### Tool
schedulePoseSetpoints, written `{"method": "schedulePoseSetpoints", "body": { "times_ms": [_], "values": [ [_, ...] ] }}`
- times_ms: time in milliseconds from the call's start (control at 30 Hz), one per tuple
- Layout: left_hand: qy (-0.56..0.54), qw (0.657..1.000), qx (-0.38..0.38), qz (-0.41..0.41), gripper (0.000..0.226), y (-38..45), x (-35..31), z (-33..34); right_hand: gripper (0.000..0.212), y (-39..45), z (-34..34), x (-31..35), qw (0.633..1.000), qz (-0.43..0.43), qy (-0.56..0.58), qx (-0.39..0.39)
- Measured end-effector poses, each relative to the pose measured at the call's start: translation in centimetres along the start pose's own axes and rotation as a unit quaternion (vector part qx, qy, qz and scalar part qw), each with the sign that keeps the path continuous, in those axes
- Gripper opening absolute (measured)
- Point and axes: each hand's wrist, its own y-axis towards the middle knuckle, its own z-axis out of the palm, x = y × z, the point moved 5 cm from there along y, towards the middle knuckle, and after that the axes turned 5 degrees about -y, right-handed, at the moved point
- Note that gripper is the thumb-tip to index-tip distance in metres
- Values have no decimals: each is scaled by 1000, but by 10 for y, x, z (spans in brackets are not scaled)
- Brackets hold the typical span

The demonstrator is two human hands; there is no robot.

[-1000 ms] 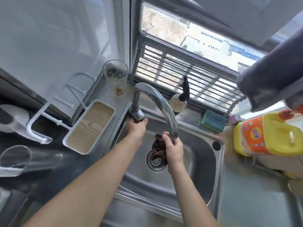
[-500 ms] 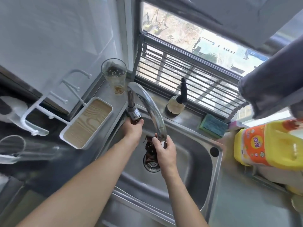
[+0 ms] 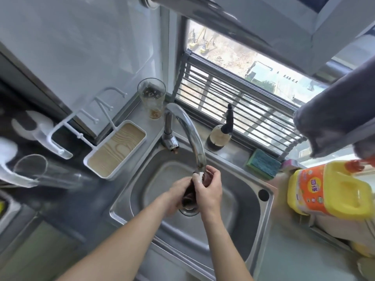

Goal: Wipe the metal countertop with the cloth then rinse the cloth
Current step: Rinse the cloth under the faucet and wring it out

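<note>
A dark brown cloth (image 3: 189, 196) is bunched between both my hands over the drain of the steel sink (image 3: 239, 224). My left hand (image 3: 176, 194) grips it from the left and my right hand (image 3: 209, 190) grips it from the right. Water runs from the spout of the curved chrome tap (image 3: 190, 134) onto the cloth and my fingers. The metal countertop (image 3: 292, 254) stretches right of the sink.
A yellow detergent jug (image 3: 328, 191) stands at the right, with a green-blue sponge (image 3: 263, 164) and a dark bottle (image 3: 221, 134) along the window sill. A glass (image 3: 152, 100) and a white tray (image 3: 115, 149) sit left of the tap. A grey towel (image 3: 341, 116) hangs upper right.
My left hand has left the tap's base and joined my right hand on the cloth. Water now flows from the spout.
</note>
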Motion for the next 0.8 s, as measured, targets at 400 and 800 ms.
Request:
{"method": "schedulePoseSetpoints", "body": {
  "times_ms": [400,800],
  "values": [
    [-115,976,-137,127,20,10,11,-34,19,-4,10,-52,985,162,59,-10],
    [-124,985,-108,47,44,25,22,-29,28,17,18,-58,964,136,213,-85]
  ]
}}
